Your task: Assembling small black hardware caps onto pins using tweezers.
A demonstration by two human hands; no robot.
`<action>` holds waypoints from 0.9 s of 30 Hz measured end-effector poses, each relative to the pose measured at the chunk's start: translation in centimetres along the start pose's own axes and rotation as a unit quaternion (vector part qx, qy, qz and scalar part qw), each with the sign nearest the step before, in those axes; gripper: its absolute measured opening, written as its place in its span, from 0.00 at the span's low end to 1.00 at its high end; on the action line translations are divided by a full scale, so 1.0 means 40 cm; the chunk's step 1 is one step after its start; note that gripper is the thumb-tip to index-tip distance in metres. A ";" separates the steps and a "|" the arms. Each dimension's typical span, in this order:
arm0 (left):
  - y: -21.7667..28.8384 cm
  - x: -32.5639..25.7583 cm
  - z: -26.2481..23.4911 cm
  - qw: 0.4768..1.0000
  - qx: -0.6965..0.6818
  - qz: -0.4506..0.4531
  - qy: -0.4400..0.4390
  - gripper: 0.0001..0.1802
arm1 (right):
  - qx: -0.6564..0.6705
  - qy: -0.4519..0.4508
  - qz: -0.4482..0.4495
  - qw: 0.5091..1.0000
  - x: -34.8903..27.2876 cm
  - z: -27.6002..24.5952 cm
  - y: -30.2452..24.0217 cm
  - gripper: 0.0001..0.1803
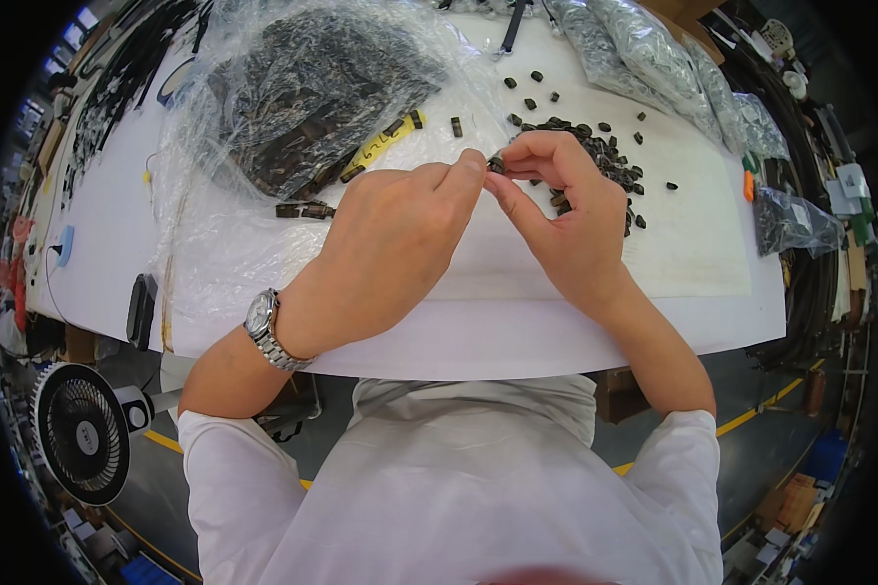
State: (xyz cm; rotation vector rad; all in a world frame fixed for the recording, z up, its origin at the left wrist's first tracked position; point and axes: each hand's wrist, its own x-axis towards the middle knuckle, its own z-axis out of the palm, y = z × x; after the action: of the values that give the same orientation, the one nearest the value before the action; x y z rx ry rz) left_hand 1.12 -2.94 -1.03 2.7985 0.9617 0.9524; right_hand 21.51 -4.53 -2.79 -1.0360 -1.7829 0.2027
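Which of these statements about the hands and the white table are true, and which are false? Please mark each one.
1. Both hands pinch one small dark piece between their fingertips. True.
2. The left hand wears a glove. False: it is bare, with a metal wristwatch on that wrist.
3. A pile of small dark pieces lies behind the right hand. True.
4. The clear plastic bag of dark parts lies at the person's right. False: it lies at the left, on the white table.
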 end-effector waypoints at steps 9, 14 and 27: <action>-0.004 0.009 -0.010 1.000 0.022 0.006 0.004 0.18 | -0.008 -0.044 0.071 0.996 -0.014 -0.009 -0.014 0.15; -0.009 0.013 -0.017 0.999 0.046 0.012 -0.004 0.14 | -0.023 -0.053 0.031 0.998 -0.019 0.001 -0.009 0.11; -0.074 0.047 -0.090 0.900 -0.344 -0.157 -0.217 0.07 | 0.311 -0.222 0.225 0.896 0.005 -0.051 -0.003 0.12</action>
State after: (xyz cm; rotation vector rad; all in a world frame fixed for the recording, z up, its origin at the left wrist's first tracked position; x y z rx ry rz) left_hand -1.34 -0.06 2.26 2.0418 0.7729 0.4585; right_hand 23.12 -5.09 -1.64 -0.9443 -1.6476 1.3002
